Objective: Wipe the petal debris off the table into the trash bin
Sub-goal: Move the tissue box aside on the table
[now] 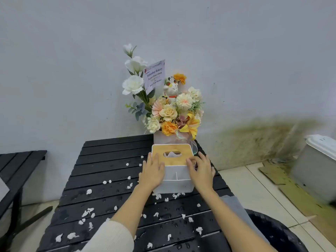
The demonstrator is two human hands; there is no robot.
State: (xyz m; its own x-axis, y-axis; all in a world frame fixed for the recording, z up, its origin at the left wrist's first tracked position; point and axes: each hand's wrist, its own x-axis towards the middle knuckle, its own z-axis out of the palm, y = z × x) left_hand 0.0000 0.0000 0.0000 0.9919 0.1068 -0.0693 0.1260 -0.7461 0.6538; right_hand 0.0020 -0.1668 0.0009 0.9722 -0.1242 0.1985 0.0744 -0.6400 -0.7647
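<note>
White petal debris [89, 191] lies scattered over the wet black slatted table [109, 148], mostly on its near half. A white tissue box [175, 180] with a bamboo lid stands at the table's middle right. My left hand [151, 172] presses against the box's left side. My right hand [201, 170] holds its right side, fingertips on the lid's corner. A round black trash bin [278, 231] sits on the floor at the table's near right corner, partly hidden by my right arm.
A flower arrangement [169, 113] with a card and a cat figurine stands behind the box against the wall. A grey cloth [234, 206] lies at the table's right edge. A black bench [18, 160] is on the left. A white lidded container [318, 160] and cardboard [272, 173] are on the right floor.
</note>
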